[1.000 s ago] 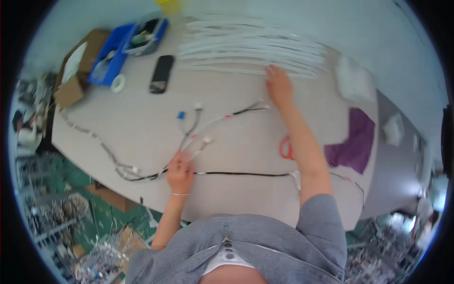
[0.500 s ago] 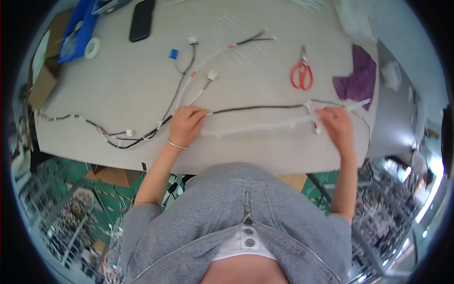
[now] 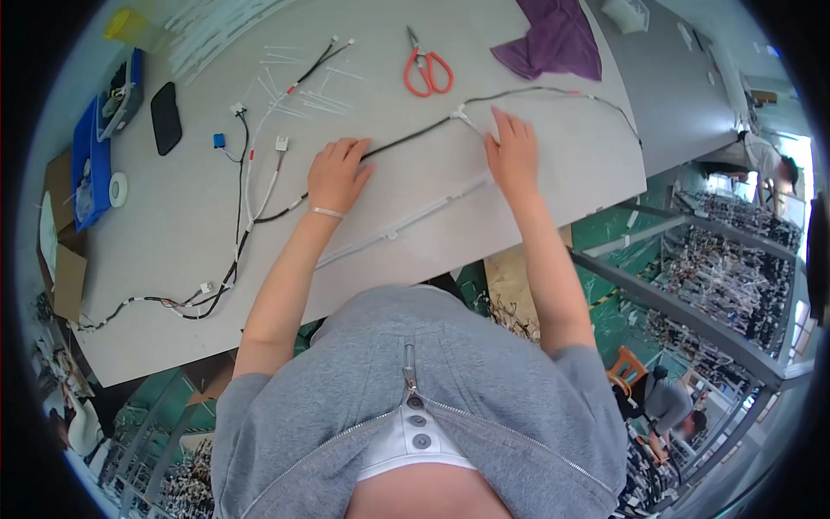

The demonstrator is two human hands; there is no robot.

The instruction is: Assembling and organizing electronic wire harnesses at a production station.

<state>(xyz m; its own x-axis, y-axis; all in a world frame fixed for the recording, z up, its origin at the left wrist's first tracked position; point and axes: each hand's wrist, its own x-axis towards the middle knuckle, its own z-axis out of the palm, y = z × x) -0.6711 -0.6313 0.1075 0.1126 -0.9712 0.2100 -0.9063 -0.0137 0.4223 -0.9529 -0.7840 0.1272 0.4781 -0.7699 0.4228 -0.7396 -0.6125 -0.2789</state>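
A black wire harness with white and thinner branches runs across the table. My left hand rests over its middle, the cable passing between thumb and fingers. My right hand has its fingers stretched out and apart, beside a short white branch; its thumb is near that branch's lower end, and whether they touch cannot be told. A long translucent white strip lies on the table below both hands. White connectors and a blue connector end the left branches.
Red-handled scissors, several loose white cable ties and a purple cloth lie farther back. At the left are a black phone, a tape roll, a blue bin and a cardboard box. Other people are at the far right.
The view has turned, shifting the table. My right hand has left the strip, which was blurred in motion and now lies on the table. My left hand stays on the harness.
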